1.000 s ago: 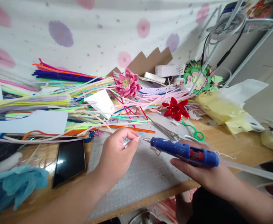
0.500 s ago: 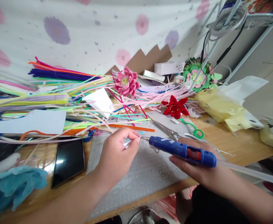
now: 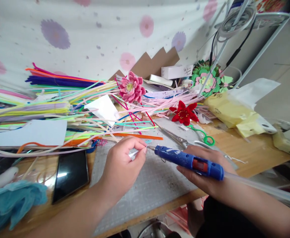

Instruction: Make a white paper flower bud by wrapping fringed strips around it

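Observation:
My left hand (image 3: 125, 162) pinches a thin white strip (image 3: 133, 154) between thumb and fingertips; most of it is hidden by the fingers. My right hand (image 3: 204, 165) is wrapped round a blue hot glue gun (image 3: 177, 157), with a long translucent glue stick (image 3: 261, 187) trailing from its rear end. The gun's metal nozzle (image 3: 151, 147) is right at the left fingertips, by the end of the white strip; whether they touch, I cannot tell. Both hands are above a grey cutting mat (image 3: 145, 191). Just behind the glue gun lie scissors (image 3: 176, 137).
Many coloured pipe cleaners (image 3: 48, 107) cover the left and back. A pink flower (image 3: 130, 87) and a red flower (image 3: 184, 113) are behind the hands. A phone (image 3: 71, 175) and blue fabric petals (image 3: 18, 201) lie left. A yellow tissue pack (image 3: 224, 107) is at right.
The view has shifted slightly, so everything appears a little further left. Both hands keep their grips, and the nozzle stays at the left fingertips.

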The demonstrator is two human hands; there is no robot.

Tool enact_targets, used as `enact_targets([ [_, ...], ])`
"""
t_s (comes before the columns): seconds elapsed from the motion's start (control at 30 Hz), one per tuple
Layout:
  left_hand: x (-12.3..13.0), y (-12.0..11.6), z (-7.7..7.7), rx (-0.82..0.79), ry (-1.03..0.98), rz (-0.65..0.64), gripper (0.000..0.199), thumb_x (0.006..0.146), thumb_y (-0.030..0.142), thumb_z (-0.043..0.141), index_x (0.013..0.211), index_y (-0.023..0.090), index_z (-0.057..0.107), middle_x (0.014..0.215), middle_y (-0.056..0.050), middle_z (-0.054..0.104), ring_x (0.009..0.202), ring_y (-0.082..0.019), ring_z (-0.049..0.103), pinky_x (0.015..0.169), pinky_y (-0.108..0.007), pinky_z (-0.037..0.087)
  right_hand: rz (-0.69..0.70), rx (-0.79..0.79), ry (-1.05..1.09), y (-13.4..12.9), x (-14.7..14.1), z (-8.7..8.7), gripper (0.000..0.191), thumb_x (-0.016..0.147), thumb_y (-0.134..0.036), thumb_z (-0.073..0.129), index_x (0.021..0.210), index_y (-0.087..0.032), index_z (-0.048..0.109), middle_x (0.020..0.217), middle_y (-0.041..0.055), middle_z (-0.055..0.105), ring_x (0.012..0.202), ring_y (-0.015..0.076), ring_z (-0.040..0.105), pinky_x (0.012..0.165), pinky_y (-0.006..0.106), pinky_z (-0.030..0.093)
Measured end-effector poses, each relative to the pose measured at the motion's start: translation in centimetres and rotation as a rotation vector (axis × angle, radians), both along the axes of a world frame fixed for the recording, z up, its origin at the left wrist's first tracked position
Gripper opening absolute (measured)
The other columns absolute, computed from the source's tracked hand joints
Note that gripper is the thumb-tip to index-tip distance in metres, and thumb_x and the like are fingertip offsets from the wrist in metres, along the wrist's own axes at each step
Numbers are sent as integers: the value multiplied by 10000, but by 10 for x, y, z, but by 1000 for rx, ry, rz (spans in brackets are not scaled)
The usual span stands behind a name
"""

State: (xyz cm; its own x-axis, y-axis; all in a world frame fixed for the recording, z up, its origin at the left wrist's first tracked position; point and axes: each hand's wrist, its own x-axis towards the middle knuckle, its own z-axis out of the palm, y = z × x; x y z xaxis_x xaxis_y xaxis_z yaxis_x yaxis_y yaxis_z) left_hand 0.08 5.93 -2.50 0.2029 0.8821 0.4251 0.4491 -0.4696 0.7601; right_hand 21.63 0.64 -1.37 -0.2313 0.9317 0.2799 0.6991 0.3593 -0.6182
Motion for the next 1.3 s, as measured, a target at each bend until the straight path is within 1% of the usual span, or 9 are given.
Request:
enact_targets([
  [0.4, 0, 0, 2, 13, 18, -31, 150, 800, 137, 546, 671, 195, 599, 811, -18, 676, 800, -165, 623, 740, -289, 451, 40, -51, -14, 0, 3, 0, 90, 754, -144, 594, 755, -226, 557, 699, -15, 587, 617, 137, 551, 560, 255, 431],
  [0.57, -1, 2, 1, -34, -10, -26, 121, 801, 178, 563, 691, 200, 606, 832, -21, 675, 830, -180, 621, 770, -305, 447, 70, -87, -35, 0, 7, 2, 84, 747, -163, 624, 775, -228, 578, 734, -4, 612, 654, 154, 579, 584, 271, 453],
  [0.7, -2, 3, -1, -164, -79, -28, 107, 800, 211, 583, 695, 202, 602, 837, -13, 669, 809, -175, 611, 734, -295, 443, -53, -112, 218, 3, 9, -3, 113, 774, -337, 661, 746, -240, 612, 685, 2, 630, 613, 173, 590, 563, 299, 470],
  [0.77, -2, 2, -2, -236, -143, -88, 112, 809, 226, 590, 699, 204, 598, 834, -7, 659, 790, -165, 601, 714, -282, 441, -152, -178, 435, 5, 6, -5, 186, 727, -390, 712, 831, -249, 651, 750, 16, 670, 674, 196, 622, 587, 314, 493],
  [0.87, -2, 0, -5, -312, -232, -216, 113, 826, 227, 593, 715, 210, 603, 857, 1, 642, 806, -150, 586, 725, -268, 438, -251, -246, 739, 9, -5, -7, 324, 631, -374, 790, 890, -235, 656, 829, 29, 680, 713, 193, 627, 591, 302, 493],
  [0.93, -1, -2, -7, -338, -268, -277, 115, 831, 220, 598, 716, 217, 606, 866, 9, 631, 820, -140, 574, 728, -257, 431, -242, -271, 880, 12, -15, -9, 328, 613, -324, 799, 883, -214, 651, 807, 17, 660, 676, 160, 605, 577, 278, 474],
  [1.07, 1, -4, -8, -366, -284, -339, 131, 840, 210, 594, 709, 222, 598, 840, 19, 615, 809, -131, 562, 725, -255, 420, -126, -350, 987, 16, -32, -12, 295, 618, -233, 785, 873, -192, 643, 714, -31, 599, 609, 100, 538, 579, 243, 442],
  [1.17, 2, -6, -6, -367, -260, -350, 138, 840, 202, 585, 703, 220, 590, 818, 18, 607, 790, -134, 559, 712, -264, 419, -82, -394, 1025, 18, -39, -13, 346, 583, -222, 807, 881, -198, 633, 700, -44, 576, 608, 95, 521, 581, 234, 446],
  [1.3, 3, -8, -3, -332, -208, -325, 147, 826, 204, 577, 679, 210, 580, 796, 1, 610, 779, -152, 567, 698, -277, 432, -92, -392, 1010, 18, -43, -14, 372, 564, -281, 829, 882, -210, 648, 712, -32, 578, 627, 110, 533, 593, 249, 468],
])
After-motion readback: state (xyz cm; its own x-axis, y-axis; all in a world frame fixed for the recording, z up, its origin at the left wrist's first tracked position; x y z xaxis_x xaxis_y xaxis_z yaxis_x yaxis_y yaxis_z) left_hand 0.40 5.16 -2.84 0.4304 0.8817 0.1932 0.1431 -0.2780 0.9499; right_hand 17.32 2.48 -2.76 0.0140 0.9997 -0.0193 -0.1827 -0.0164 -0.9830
